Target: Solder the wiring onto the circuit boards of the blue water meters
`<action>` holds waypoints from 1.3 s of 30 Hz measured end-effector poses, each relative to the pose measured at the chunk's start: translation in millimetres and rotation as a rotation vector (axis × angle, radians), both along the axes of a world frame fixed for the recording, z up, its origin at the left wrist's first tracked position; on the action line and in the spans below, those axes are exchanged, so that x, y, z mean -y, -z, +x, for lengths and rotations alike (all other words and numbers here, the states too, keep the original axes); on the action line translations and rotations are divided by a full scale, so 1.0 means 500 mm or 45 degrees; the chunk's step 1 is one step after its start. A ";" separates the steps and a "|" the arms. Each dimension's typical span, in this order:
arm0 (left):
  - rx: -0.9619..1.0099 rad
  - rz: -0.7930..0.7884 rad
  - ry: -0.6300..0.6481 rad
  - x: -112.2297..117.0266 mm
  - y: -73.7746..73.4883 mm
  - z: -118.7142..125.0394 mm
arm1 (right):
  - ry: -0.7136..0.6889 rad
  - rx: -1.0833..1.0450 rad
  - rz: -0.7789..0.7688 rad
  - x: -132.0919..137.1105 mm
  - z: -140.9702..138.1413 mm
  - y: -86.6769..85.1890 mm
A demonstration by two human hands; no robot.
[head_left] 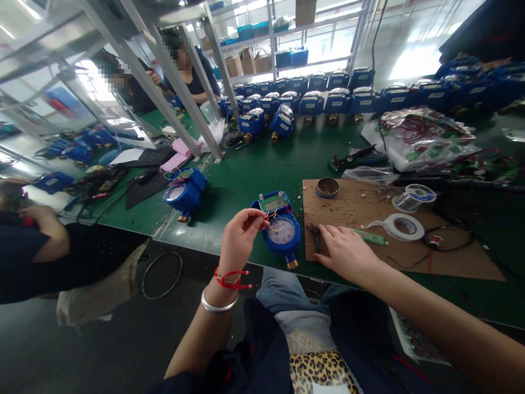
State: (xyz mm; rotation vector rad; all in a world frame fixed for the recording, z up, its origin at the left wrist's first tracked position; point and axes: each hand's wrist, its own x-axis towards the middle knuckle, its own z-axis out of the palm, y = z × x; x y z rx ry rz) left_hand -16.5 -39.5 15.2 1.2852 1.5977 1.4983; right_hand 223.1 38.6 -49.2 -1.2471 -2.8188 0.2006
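Grip of the left hand pinched thin wires atop the blue water meter, just right of it; right hand lay spread on a dark tool.

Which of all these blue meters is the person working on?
On the green table, look just left of the brown board. The meter lies there at the near edge, loose wires pinched by the left hand; other meters sit farther back.

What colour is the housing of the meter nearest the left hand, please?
The meter housing is blue, with a brass fitting below; the head view shows it.
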 end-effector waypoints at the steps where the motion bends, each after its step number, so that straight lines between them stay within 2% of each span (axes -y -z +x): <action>1: 0.011 -0.003 0.003 0.000 0.000 0.001 | 0.001 0.020 0.019 0.009 -0.002 0.001; 4: 0.027 -0.006 0.016 -0.001 0.002 0.003 | -0.019 0.046 0.024 0.021 -0.004 0.005; 8: 0.076 0.002 0.021 0.000 0.012 0.002 | -0.022 0.037 0.018 0.010 -0.006 0.014; 13: 0.156 -0.007 0.023 -0.003 0.023 0.001 | 0.138 -0.130 -0.044 -0.025 0.001 0.008; 16: 0.192 -0.021 0.030 -0.006 0.021 0.004 | 0.248 -0.326 -0.118 -0.048 0.008 -0.021; 21: 0.245 -0.036 0.039 -0.007 0.010 0.007 | 0.244 -0.615 -0.105 -0.054 0.002 -0.096; 24: 0.289 -0.035 0.066 -0.006 0.011 0.006 | 0.199 -0.651 -0.124 -0.034 -0.021 -0.130; 27: 0.337 -0.044 0.073 -0.006 0.016 0.007 | 0.037 -0.675 -0.105 -0.009 -0.053 -0.147; 31: 0.403 -0.029 0.054 -0.006 0.019 0.013 | -0.097 -0.616 -0.065 0.015 -0.095 -0.148; 39: 0.498 0.004 0.056 -0.007 0.029 0.015 | -0.103 -0.577 0.005 0.030 -0.121 -0.141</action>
